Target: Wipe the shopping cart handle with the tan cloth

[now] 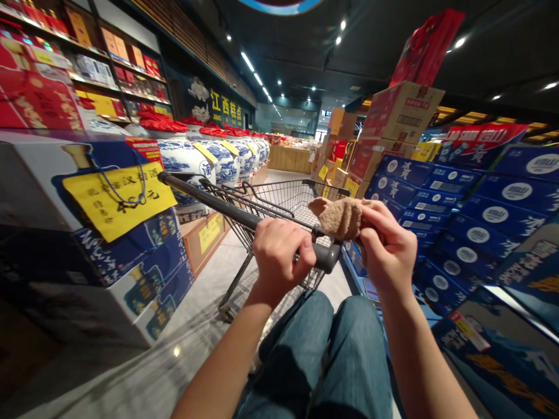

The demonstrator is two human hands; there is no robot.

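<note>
My left hand (282, 250) is wrapped round the dark handlebar (209, 201) of a shopping cart, near the bar's right end. Just past that end, my right hand (386, 235) pinches a crumpled brown fuzzy cloth (343, 218) between thumb and fingers. The cloth hangs in folds above the bar; whether it touches the bar I cannot tell. Ahead of both hands lies the cart's black wire basket (279, 195). My knees in blue jeans (323, 349) show below the handle.
On the left stand stacked gift boxes (131, 291) with a yellow price sign (124, 198). Blue-and-white jars (227, 160) with red cloth tops line the aisle beyond. Blue cartons (471, 233) are piled on the right, with brown cartons (393, 119) behind. Pale floor (213, 267) runs between.
</note>
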